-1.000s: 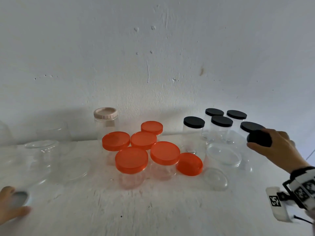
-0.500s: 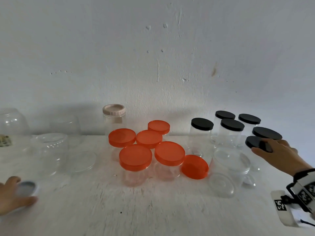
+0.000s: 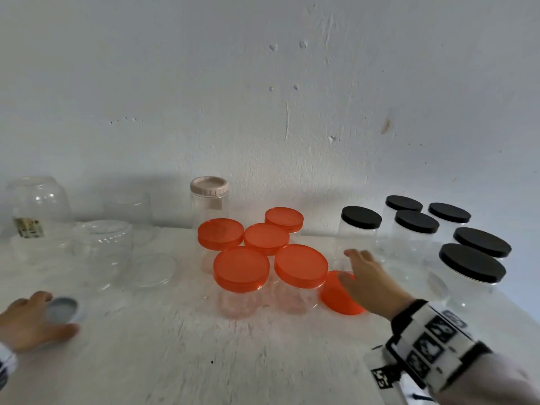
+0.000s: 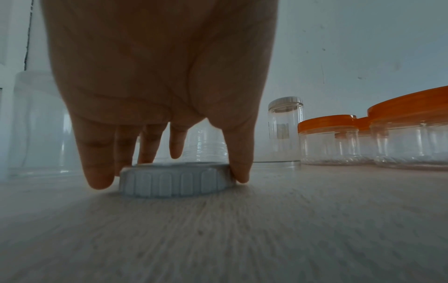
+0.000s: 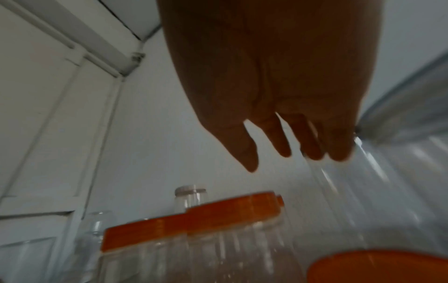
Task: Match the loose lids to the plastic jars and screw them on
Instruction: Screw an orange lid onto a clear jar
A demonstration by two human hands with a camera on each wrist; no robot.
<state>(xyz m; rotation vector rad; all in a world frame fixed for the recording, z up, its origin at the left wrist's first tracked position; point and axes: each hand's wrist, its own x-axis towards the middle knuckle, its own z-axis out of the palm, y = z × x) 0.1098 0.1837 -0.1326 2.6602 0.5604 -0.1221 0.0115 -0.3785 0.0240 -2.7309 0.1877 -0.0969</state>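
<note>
My left hand (image 3: 52, 314) is at the near left of the white table (image 3: 204, 361), thumb and fingers gripping the rim of a pale ribbed lid (image 4: 177, 180) that lies flat on the table. My right hand (image 3: 350, 266) is open and holds nothing. Its straight fingers hover over a loose orange lid (image 3: 333, 299) that leans by an orange-lidded jar (image 3: 301, 266). Several clear jars with orange lids (image 3: 241, 268) stand in the middle, and several with black lids (image 3: 472, 266) at the right.
A tall jar with a pink lid (image 3: 209, 185) stands by the wall. Clear jars without lids (image 3: 102, 244), a flat clear lid (image 3: 152, 270) and a labelled clear jar (image 3: 38, 206) crowd the left. Clear plastic pieces lie blurred behind my right hand.
My right hand let go of a black lid, now on the near right jar, and swung left to the loose orange lid. My left hand stays on the pale lid.
</note>
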